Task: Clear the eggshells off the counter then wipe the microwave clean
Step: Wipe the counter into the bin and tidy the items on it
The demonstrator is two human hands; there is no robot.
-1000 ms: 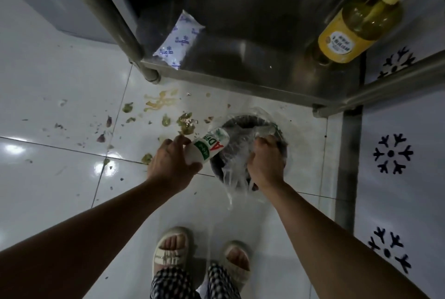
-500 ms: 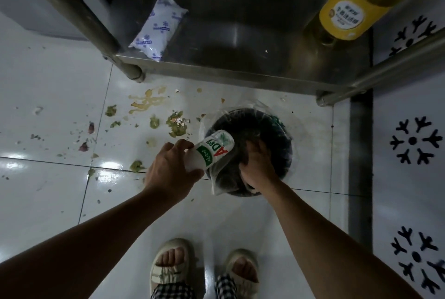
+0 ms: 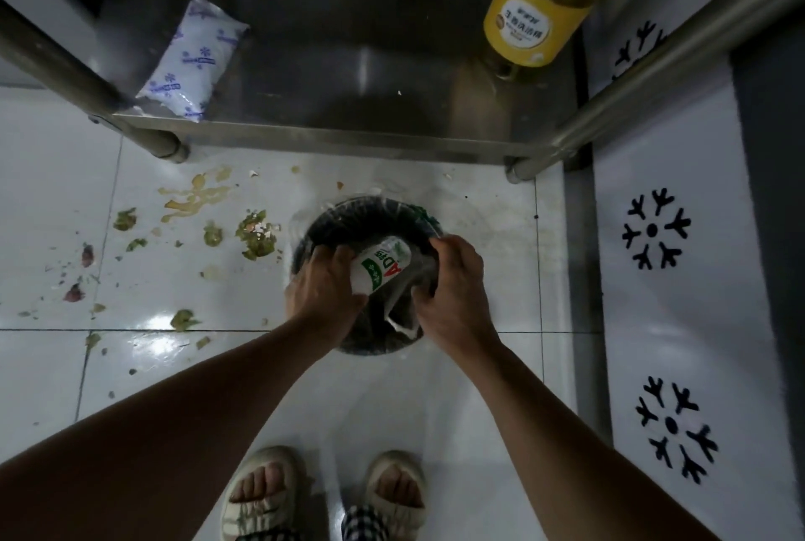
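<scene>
A dark round trash bin (image 3: 348,218) lined with a clear plastic bag (image 3: 400,309) stands on the white tiled floor in front of a steel shelf. My left hand (image 3: 324,286) grips a small white bottle (image 3: 383,264) with a green and red label, tilted over the bin's opening. At the bin's near right rim, my right hand (image 3: 455,283) holds the bag. No eggshells show in either hand. Small eggshell bits lie in the food mess (image 3: 257,233) on the floor left of the bin.
Green and yellow food splatter (image 3: 196,198) spreads over the tiles to the left. The low steel shelf (image 3: 348,135) carries a white pouch (image 3: 194,61) and a yellow-labelled bottle (image 3: 540,9). A patterned white wall (image 3: 653,231) closes the right side. My sandalled feet (image 3: 326,492) stand below.
My left hand has carried the white bottle rightward from the bin's left rim to over its opening. My right hand shifted right along the rim, still on the bag.
</scene>
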